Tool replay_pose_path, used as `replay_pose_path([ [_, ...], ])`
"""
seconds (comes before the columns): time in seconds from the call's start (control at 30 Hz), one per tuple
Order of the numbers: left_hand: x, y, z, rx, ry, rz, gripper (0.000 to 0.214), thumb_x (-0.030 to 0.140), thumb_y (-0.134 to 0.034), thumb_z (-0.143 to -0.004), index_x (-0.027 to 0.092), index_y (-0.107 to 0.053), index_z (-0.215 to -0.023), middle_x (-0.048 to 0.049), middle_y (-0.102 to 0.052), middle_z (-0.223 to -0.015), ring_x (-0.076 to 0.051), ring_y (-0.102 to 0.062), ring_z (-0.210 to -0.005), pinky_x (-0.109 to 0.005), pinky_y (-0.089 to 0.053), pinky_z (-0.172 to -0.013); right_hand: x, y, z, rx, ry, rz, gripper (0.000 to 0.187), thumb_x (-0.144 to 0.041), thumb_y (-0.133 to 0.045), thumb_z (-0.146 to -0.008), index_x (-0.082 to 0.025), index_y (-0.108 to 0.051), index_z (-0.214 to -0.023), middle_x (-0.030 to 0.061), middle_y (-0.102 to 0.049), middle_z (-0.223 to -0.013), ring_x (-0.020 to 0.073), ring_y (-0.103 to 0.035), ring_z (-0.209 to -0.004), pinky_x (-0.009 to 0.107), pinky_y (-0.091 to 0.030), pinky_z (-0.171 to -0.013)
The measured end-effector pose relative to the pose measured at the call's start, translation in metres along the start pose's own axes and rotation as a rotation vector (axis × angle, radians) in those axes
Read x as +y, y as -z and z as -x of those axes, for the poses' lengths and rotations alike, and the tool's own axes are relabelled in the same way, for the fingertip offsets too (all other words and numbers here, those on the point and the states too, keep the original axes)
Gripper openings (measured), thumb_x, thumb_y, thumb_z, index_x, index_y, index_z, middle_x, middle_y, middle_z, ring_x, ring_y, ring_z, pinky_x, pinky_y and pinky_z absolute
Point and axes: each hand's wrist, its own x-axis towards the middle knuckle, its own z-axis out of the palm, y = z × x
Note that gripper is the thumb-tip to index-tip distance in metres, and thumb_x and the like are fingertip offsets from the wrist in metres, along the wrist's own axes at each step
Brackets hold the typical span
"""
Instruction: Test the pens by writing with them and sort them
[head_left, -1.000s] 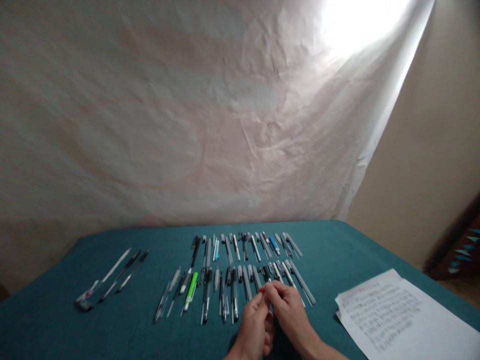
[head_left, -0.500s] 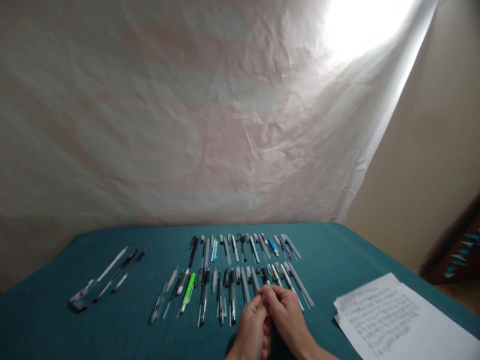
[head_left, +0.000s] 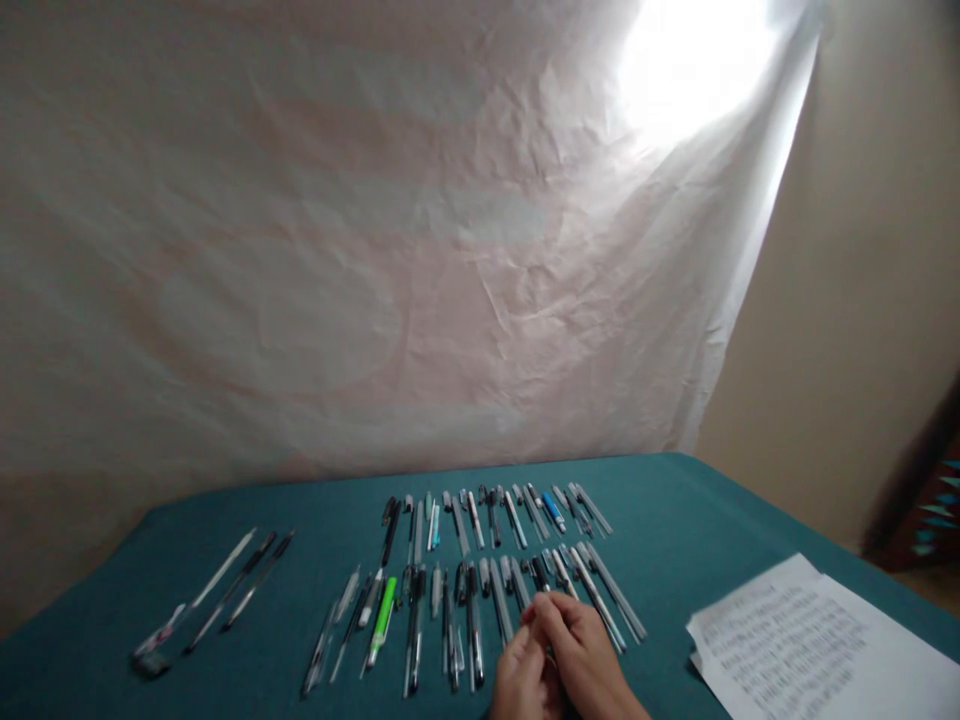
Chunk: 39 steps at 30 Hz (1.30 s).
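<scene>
My left hand (head_left: pixel 521 672) and my right hand (head_left: pixel 581 652) meet at the bottom middle, fingertips pinched together over the near row of pens (head_left: pixel 465 610). Both are closed on something small that I cannot make out, hidden between the fingers. The near row lies on the teal tablecloth (head_left: pixel 675 530), with a green pen (head_left: pixel 383 610) toward its left. A far row of pens (head_left: pixel 495 512) lies behind, with a blue pen (head_left: pixel 553 510) in it.
Three pens (head_left: pixel 225 585) lie apart at the left, with a small cap-like piece (head_left: pixel 150 660) near them. A written sheet of paper (head_left: pixel 817 640) sits at the right front. A white crumpled cloth backdrop (head_left: pixel 375 250) hangs behind the table.
The view has tilted up and shifted, so the table and hands sit lower in the picture. My hands stay pinched together at the same spot by the near row.
</scene>
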Motion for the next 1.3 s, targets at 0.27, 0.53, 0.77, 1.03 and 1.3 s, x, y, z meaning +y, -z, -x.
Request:
replay_pose_path([
  [0.27, 0.006, -0.003, 0.009, 0.032, 0.077, 0.060, 0.052, 0.061, -0.061, -0.059, 0.020, -0.050, -0.089, 0.0104, -0.035, -0.045, 0.001, -0.021, -0.029, -0.014, -0.009, -0.032, -0.004, -0.001, 0.003, -0.062, -0.044, -0.079, 0.045, -0.050, -0.041, -0.080, -0.012, -0.063, -0.074, -0.0003, -0.050, -0.055, 0.0106, -0.045, -0.050, 0.020, -0.035, -0.047],
  [0.53, 0.007, -0.003, 0.012, -0.037, 0.040, 0.069, 0.058, 0.057, -0.063, -0.061, 0.020, -0.051, -0.104, 0.0127, -0.027, -0.037, 0.000, -0.020, -0.026, -0.012, -0.010, -0.030, -0.017, 0.003, 0.007, -0.040, 0.039, -0.005, 0.047, -0.049, -0.039, -0.082, -0.011, -0.065, -0.073, 0.0042, -0.059, -0.064, 0.0151, -0.053, -0.062, 0.022, -0.040, -0.056],
  [0.77, 0.004, -0.005, 0.011, -0.021, -0.028, 0.114, 0.061, 0.046, -0.072, -0.056, 0.018, -0.055, -0.107, 0.0044, -0.051, -0.043, -0.011, -0.052, -0.038, -0.017, -0.035, -0.038, -0.015, 0.003, 0.008, -0.021, 0.052, 0.033, 0.046, -0.049, -0.041, -0.081, -0.012, -0.066, -0.072, 0.0034, -0.058, -0.062, 0.0145, -0.052, -0.060, 0.021, -0.039, -0.055],
  [1.03, -0.001, -0.011, 0.014, -0.003, -0.041, 0.096, 0.059, 0.052, -0.068, -0.058, 0.019, -0.053, -0.105, 0.0057, -0.049, -0.044, -0.009, -0.049, -0.036, -0.016, -0.030, -0.036, -0.018, 0.004, 0.005, 0.025, 0.009, -0.027, 0.046, -0.051, -0.041, -0.081, -0.012, -0.063, -0.067, 0.0008, -0.052, -0.057, 0.0112, -0.045, -0.054, 0.019, -0.036, -0.051],
  [1.3, 0.008, -0.011, 0.014, -0.048, -0.029, -0.028, 0.061, 0.071, -0.049, -0.059, 0.019, -0.046, -0.091, 0.0138, -0.026, -0.039, -0.001, -0.010, -0.030, -0.017, -0.004, -0.034, -0.021, 0.065, -0.048, 0.010, -0.004, 0.070, 0.047, -0.053, -0.044, -0.077, -0.011, -0.062, -0.089, -0.0049, -0.043, -0.048, 0.0089, -0.040, -0.042, 0.019, -0.032, -0.043],
])
